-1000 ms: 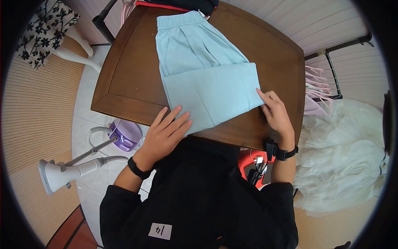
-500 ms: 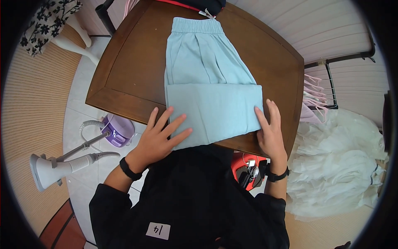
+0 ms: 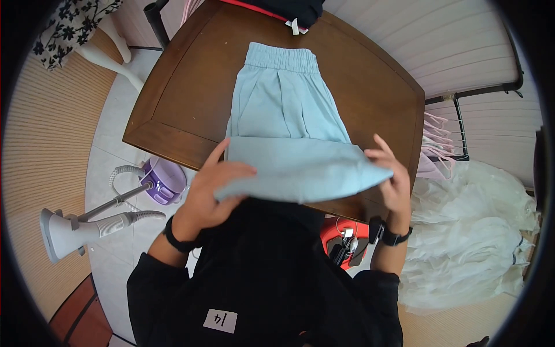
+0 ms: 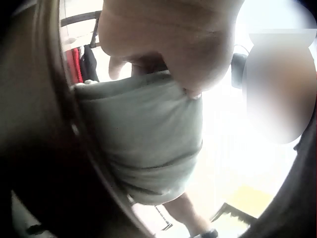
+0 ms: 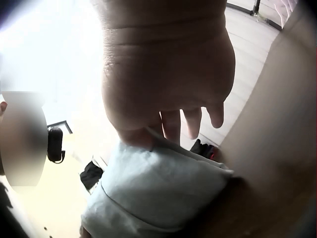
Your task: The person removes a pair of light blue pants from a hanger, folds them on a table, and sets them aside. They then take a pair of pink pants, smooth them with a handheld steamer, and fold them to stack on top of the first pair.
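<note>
Light blue trousers with an elastic waistband (image 3: 283, 59) lie on the wooden table (image 3: 191, 87), waistband away from the person and the lower part folded over. The near edge of the folded part (image 3: 295, 173) is raised between both hands. At its left corner the left hand (image 3: 211, 191) pinches the cloth between thumb and fingers. On the right side the right hand (image 3: 393, 179) pinches the other corner, some fingers extended. In the left wrist view the cloth (image 4: 148, 129) hangs from the left hand (image 4: 168, 39); in the right wrist view the right hand (image 5: 168, 74) grips its edge.
Dark and red folded clothing (image 3: 289, 11) lies at the table's far edge. On the floor at the left stands a purple garment steamer (image 3: 163, 180) with a grey-white head (image 3: 63, 234). A red stool (image 3: 347, 231) is under the near edge; white tulle (image 3: 468, 237) hangs right.
Both hands have gone from resting on the folded cloth to pinching its near corners, and the near edge has lifted. The trousers appear lower in the head view.
</note>
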`<state>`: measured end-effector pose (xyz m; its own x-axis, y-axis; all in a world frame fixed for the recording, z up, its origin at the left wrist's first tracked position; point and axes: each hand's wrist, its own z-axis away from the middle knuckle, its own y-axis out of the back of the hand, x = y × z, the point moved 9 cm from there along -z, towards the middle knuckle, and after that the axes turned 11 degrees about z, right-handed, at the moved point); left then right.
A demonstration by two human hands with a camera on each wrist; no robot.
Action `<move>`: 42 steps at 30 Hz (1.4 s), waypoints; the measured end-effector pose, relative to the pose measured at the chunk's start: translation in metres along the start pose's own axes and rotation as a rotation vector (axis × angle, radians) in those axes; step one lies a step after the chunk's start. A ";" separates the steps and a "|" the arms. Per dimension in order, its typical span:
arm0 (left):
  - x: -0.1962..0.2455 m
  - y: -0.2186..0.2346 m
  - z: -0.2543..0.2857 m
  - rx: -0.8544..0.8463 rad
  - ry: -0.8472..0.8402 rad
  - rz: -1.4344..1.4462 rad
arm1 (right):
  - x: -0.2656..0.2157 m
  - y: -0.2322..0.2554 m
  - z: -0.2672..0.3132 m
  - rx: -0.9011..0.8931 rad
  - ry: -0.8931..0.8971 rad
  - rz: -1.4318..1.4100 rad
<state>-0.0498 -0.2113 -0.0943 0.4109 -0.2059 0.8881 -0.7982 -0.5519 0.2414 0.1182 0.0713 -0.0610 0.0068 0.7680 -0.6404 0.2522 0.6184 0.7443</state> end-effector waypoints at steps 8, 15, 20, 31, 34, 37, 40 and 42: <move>-0.086 0.038 -0.064 0.487 0.457 0.398 | 0.082 -0.035 -0.086 0.193 -0.497 -0.494; -0.089 0.027 -0.058 0.394 0.446 0.539 | 0.068 -0.055 -0.090 0.085 -0.406 -0.471; -0.089 0.040 -0.072 0.477 0.318 0.157 | 0.080 -0.055 -0.083 0.210 -0.448 -0.629; -0.074 0.033 -0.024 0.522 0.507 0.107 | 0.070 -0.046 -0.071 0.152 -0.353 -0.493; -0.072 0.031 -0.026 0.506 0.550 0.159 | 0.071 -0.049 -0.072 0.138 -0.363 -0.466; -0.093 0.030 -0.042 0.405 0.576 0.177 | 0.081 -0.045 -0.067 0.173 -0.412 -0.502; -0.107 0.025 -0.070 0.349 0.526 0.145 | 0.105 -0.036 -0.059 0.255 -0.470 -0.515; -0.115 0.020 -0.095 0.291 0.545 0.104 | 0.112 -0.023 -0.054 0.348 -0.494 -0.540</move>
<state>-0.1550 -0.1218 -0.1539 -0.0070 0.1290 0.9916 -0.6377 -0.7644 0.0950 0.0611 0.1520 -0.1396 0.2042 0.1659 -0.9648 0.6291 0.7329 0.2591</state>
